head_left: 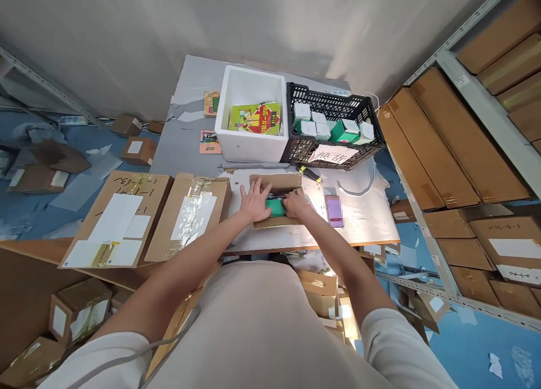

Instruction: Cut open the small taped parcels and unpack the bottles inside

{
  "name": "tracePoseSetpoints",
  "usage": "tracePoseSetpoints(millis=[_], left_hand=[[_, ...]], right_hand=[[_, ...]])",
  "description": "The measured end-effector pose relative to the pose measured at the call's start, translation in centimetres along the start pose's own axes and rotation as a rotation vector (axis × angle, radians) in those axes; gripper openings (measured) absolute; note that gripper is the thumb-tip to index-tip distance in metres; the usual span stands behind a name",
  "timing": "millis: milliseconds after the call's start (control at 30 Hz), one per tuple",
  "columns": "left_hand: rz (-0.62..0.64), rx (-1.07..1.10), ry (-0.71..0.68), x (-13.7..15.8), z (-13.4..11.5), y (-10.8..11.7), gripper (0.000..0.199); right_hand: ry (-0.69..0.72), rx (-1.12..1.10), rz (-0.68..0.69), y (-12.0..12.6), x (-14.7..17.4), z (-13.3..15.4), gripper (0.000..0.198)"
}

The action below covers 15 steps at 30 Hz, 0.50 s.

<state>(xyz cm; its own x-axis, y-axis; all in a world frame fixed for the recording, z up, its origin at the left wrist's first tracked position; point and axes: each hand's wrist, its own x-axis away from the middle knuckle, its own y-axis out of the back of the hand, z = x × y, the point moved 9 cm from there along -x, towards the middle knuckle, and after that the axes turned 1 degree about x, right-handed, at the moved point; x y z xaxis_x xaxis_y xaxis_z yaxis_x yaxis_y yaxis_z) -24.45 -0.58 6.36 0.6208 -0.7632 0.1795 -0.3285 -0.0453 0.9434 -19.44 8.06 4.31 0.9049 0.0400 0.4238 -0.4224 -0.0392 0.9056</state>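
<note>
Seat green box (pixel 276 207) squarely inside small open carton (pixel 276 200) at table's (pixel 363 220) near edge. Left hand (pixel 255 200) spread flat, pressing box's left end; right hand (pixel 296 203) curled over right end, grip apparently closed. Keep pressure even; hold flaps clear.
</note>
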Motion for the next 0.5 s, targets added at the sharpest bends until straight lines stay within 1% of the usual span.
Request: tracePoseSetpoints(millis=[67, 133, 200, 300, 400, 433, 500], left_hand=[[-0.014, -0.067, -0.121, 0.3, -0.4, 1.0, 0.077], [0.029, -0.164, -0.182, 0.7, 0.0, 1.2, 0.078], [0.119, -0.248, -0.16, 0.9, 1.2, 0.6, 0.081], [0.215, -0.289, -0.111, 1.1, 2.6, -0.5, 0.091], [0.228, -0.262, -0.098, 1.2, 2.9, -1.4, 0.117], [0.227, -0.251, -0.092, 1.2, 3.0, -1.6, 0.126], [0.226, -0.232, -0.083, 1.1, 3.1, -2.1, 0.136]], right_hand=[[0.018, 0.056, -0.016, 0.2, 0.0, 0.1, 0.027], [0.053, 0.136, -0.09, 0.6, 0.9, 0.2, 0.024], [0.052, 0.196, -0.186, 1.3, 2.5, -0.3, 0.03], [-0.038, 0.2, -0.284, 1.6, 4.8, -2.4, 0.039], [-0.126, 0.135, -0.329, 0.1, 6.2, -4.7, 0.042], [-0.143, 0.096, -0.335, -0.8, 6.4, -5.5, 0.043], [-0.152, -0.005, -0.348, -3.0, 6.4, -6.7, 0.045]])
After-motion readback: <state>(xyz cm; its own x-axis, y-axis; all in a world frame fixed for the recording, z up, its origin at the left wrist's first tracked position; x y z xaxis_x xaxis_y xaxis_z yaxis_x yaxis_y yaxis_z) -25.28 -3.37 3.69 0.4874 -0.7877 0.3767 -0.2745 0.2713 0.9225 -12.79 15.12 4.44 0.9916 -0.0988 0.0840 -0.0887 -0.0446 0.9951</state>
